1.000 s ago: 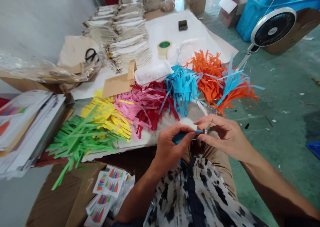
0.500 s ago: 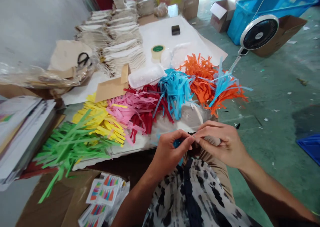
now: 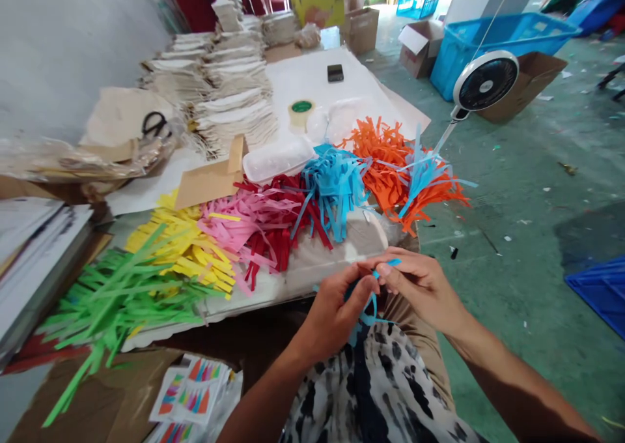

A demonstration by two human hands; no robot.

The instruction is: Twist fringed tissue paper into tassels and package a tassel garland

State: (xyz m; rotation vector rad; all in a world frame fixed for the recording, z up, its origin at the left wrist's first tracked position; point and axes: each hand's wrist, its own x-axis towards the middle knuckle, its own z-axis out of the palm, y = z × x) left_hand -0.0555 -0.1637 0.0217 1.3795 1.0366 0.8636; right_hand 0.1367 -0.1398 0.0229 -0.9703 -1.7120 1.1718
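Observation:
Over my lap, at the table's front edge, my left hand and my right hand meet fingertip to fingertip. Both are closed on light blue paper strips. A short blue end sticks out above the right thumb, and a loop hangs below the left fingers. How the strips are joined is hidden by my fingers. Along the near side of the table lie fringed bunches: green, yellow, pink, dark red, blue and orange. Another blue strip bunch rests on the orange one.
Behind the bunches are a white plastic tray, a tape roll, a dark phone-like object and stacked pale bundles. A fan stands at the right. Scissors lie left; printed cards sit below the table.
A blue strip end now shows above my right fingers, and a blue loop has appeared beneath my hands. My view has shifted slightly, with the hands still together.

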